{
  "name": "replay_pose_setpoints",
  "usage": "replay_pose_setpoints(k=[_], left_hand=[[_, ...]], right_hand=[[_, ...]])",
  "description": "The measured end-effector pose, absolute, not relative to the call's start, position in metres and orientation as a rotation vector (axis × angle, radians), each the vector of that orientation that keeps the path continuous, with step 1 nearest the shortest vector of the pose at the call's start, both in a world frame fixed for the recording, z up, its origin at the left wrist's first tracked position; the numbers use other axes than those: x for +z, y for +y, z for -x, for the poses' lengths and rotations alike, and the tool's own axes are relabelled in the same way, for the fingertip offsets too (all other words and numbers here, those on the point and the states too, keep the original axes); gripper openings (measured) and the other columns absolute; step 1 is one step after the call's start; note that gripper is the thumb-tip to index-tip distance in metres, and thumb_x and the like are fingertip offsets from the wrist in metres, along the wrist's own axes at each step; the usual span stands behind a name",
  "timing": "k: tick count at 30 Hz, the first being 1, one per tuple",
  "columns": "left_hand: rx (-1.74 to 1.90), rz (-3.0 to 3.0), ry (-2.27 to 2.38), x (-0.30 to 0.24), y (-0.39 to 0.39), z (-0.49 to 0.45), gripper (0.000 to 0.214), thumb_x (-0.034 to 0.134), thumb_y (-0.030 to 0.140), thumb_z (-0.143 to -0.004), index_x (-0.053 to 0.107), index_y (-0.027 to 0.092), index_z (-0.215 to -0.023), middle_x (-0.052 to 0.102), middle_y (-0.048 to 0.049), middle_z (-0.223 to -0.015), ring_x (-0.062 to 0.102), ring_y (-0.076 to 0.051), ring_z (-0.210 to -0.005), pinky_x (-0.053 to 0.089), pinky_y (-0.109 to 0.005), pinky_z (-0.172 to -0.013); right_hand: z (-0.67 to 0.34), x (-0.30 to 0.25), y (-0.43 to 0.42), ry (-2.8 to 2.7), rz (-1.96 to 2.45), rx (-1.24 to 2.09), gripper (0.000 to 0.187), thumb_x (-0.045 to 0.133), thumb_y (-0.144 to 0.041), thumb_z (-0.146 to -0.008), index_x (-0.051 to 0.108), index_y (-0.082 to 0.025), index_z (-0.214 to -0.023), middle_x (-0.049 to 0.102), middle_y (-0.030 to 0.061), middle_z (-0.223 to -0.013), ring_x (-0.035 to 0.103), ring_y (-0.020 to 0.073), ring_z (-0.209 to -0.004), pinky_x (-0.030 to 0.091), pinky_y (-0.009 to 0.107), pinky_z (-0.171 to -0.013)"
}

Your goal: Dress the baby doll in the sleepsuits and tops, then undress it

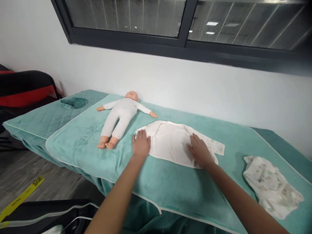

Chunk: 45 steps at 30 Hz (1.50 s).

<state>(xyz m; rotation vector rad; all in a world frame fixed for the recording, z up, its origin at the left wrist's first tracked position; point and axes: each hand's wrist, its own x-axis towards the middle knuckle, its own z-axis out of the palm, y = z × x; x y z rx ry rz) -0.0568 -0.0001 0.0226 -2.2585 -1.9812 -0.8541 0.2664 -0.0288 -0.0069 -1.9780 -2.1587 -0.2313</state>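
Observation:
A white long-sleeved baby shirt [170,143] lies spread out on the green bed cover [80,152]. My left hand [141,143] rests flat on the shirt's left edge by one sleeve, fingers stretched out. On the right part of the shirt lies my right hand [200,151], also with fingers extended. Neither hand grips the fabric visibly. A baby doll [122,112] in a white bodysuit lies on its back to the left of the shirt, arms out. Off to the right is a crumpled white printed baby garment [270,185].
A black and red chair [26,87] stands at the far left. The bed runs along a white wall [170,84] under a dark-framed window [131,35]. White cables [51,213] cross a black item at lower left, near a yellow strip [21,196].

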Motion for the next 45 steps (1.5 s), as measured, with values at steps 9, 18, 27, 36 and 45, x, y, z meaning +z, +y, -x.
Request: replay_pose_setpoints(k=[9, 18, 27, 36, 45], left_hand=[[-0.727, 2.215, -2.012, 0.014, 0.007, 0.072, 0.051, 0.034, 0.035, -0.099, 0.050, 0.013, -0.142, 0.049, -0.0160, -0.150, 0.041, -0.030, -0.143, 0.024, -0.059, -0.119], [-1.098, 2.180, -1.955, 0.008, 0.008, 0.078, 0.037, 0.036, 0.030, -0.100, 0.065, 0.019, -0.120, 0.068, -0.0106, -0.128, 0.058, -0.025, -0.125, 0.032, -0.050, -0.116], [-1.241, 2.035, -2.014, 0.004, 0.007, 0.084, 0.038, 0.033, 0.032, -0.101, 0.064, 0.016, -0.117, 0.071, -0.0126, -0.112, 0.062, -0.027, -0.111, 0.046, -0.043, -0.098], [-1.243, 2.046, -2.010, 0.003, 0.007, 0.084, 0.036, 0.034, 0.032, -0.101, 0.063, 0.016, -0.114, 0.070, -0.0122, -0.107, 0.061, -0.027, -0.108, 0.045, -0.041, -0.095], [-1.214, 2.048, -2.014, 0.008, 0.005, 0.083, 0.034, 0.033, 0.033, -0.101, 0.063, 0.018, -0.107, 0.070, -0.0109, -0.103, 0.062, -0.027, -0.100, 0.044, -0.040, -0.089]], right_hand=[[-0.262, -0.017, -0.033, -2.105, 2.059, -0.123, 0.069, 0.023, -0.053, -0.101, 0.034, -0.008, -0.153, 0.034, 0.0168, -0.160, 0.027, 0.0283, -0.150, 0.028, 0.049, -0.119], [-0.235, 0.004, -0.018, -2.264, 1.874, -0.190, 0.060, 0.024, -0.044, -0.103, 0.041, -0.010, -0.149, 0.036, 0.0147, -0.159, 0.027, 0.0257, -0.150, 0.022, 0.046, -0.122], [-0.175, -0.001, 0.046, -2.271, 1.876, -0.040, 0.070, 0.025, -0.048, -0.102, 0.036, 0.003, -0.149, 0.030, 0.0260, -0.158, 0.024, 0.0326, -0.150, 0.023, 0.051, -0.119], [-0.101, 0.007, 0.009, -2.494, 1.569, 0.015, 0.070, 0.032, -0.050, -0.101, 0.039, 0.001, -0.148, 0.035, 0.0241, -0.157, 0.030, 0.0313, -0.148, 0.025, 0.046, -0.120], [-0.086, 0.010, -0.046, -2.581, 1.354, 0.103, 0.089, 0.045, -0.063, -0.094, 0.032, 0.005, -0.150, 0.028, 0.0288, -0.158, 0.027, 0.0362, -0.149, 0.029, 0.048, -0.118]])
